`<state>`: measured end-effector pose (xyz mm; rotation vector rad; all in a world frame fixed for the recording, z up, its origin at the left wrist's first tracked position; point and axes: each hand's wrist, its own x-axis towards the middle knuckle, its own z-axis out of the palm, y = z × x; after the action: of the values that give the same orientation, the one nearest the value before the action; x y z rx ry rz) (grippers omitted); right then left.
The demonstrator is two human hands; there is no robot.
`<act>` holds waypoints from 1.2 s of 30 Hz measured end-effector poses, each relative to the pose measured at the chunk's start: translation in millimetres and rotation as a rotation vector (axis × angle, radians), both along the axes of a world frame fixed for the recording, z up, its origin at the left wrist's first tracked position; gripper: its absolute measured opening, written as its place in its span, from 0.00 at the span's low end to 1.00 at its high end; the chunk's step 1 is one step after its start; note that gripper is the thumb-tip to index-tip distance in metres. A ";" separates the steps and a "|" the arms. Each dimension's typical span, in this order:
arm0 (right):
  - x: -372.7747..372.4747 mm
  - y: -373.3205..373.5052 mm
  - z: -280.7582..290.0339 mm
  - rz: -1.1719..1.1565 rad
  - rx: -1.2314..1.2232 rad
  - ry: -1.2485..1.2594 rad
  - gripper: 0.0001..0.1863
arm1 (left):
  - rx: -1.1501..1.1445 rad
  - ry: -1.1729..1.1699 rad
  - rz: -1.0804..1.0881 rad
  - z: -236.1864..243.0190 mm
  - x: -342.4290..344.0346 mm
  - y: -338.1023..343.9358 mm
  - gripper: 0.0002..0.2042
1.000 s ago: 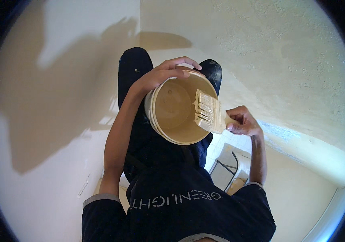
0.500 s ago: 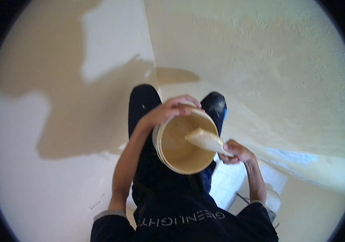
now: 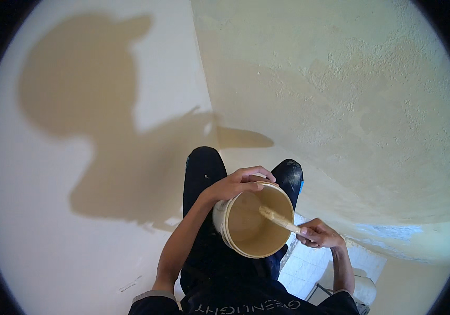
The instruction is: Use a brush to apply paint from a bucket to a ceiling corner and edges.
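Observation:
A white bucket (image 3: 220,219) with a beige-coated inside tilts between my thighs, its mouth facing up at me. My left hand (image 3: 239,184) is closed over the far rim, fingers wrapped on it. A paintbrush (image 3: 279,218) is in my right hand (image 3: 319,234), gripped by its handle at the bucket's right side. Its pale head, seen nearly edge-on, reaches over the mouth, tip pointing left. Whether the bristles touch the inner wall I cannot tell. How much liquid the bucket holds is also unclear.
A smooth pale wall (image 3: 41,199) on the left meets a beige, rough-patched wall (image 3: 351,105) at a corner ahead. My dark-clad knees (image 3: 205,168) point toward the corner. Light tiles (image 3: 301,265) and a whitish rounded object (image 3: 365,290) show at lower right.
My view has shifted, so bucket, hands and knees sit lower and further right. The paintbrush has turned from showing its broad face to nearly edge-on. Both grips are kept.

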<state>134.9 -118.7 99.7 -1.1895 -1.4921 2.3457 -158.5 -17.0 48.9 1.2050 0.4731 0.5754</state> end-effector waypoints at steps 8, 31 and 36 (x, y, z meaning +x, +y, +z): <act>-95.4 67.1 18.6 -0.558 0.664 0.258 0.18 | -0.102 -0.022 0.019 -15.0 -12.6 -0.7 0.17; -298.5 345.2 54.1 -0.701 1.498 -0.219 0.08 | -0.108 -0.185 -0.021 -35.9 -40.4 15.1 0.17; -307.6 347.1 16.4 -0.722 1.491 -0.340 0.08 | -0.078 -0.209 -0.040 -36.5 -42.1 18.8 0.17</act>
<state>-172.7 228.3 116.1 -1.2131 -1.7657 0.2714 -200.7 1.8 12.4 1.0643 0.2908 0.6356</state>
